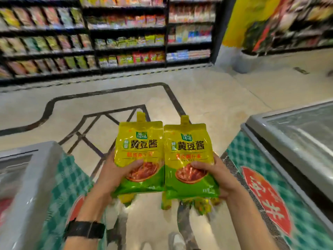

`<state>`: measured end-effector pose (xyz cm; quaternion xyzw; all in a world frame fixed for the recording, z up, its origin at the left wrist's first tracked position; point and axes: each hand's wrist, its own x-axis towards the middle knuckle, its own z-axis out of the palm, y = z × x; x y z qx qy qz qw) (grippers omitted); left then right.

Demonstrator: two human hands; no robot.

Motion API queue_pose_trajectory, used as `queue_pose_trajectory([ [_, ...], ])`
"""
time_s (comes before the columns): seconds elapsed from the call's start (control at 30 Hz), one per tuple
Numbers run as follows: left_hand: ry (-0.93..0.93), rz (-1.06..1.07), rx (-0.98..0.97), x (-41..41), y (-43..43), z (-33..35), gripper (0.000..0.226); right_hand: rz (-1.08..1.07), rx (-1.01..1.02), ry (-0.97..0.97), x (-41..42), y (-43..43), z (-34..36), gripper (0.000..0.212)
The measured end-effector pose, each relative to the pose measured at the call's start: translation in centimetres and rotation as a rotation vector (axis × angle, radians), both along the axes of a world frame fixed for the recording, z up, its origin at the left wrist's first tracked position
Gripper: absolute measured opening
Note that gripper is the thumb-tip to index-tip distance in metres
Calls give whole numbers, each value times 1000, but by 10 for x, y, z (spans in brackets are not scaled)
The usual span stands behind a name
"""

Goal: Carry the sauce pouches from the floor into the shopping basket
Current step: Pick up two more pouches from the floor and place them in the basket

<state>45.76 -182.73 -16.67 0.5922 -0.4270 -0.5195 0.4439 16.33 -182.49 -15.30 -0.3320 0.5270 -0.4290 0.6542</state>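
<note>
A glossy yellow-and-green spouted left sauce pouch (142, 150) and its twin, the right sauce pouch (189, 156), are up off the beige tiled floor (198, 96). They are held side by side with edges touching, long axes running away from the person and spouts at the far end. The left hand (115, 170) and right hand (218, 175) each grip a pouch's near half from its outer side, thumb curled across the front and fingers hidden behind. The shopping basket is out of view, so I cannot tell which hand is nearer it.
</note>
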Motion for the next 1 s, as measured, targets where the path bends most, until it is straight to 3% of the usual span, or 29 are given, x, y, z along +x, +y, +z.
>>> queue_pose_trajectory([
  [0.2, 99, -243, -24, -46, -17, 16, 76, -269, -7, 30, -34, 51, 13, 86],
  [0.5, 120, -658, -50, -184, 4, 40, 77, -648, -80, -43, -123, 180, 22, 87],
  [0.7, 120, -934, -52, -310, 66, 51, 83, -887, -132, -50, -200, 301, 28, 72],
  [1.0, 87, -1377, -43, -493, 222, 38, 67, -1342, -182, -61, -265, 509, 17, 67],
])
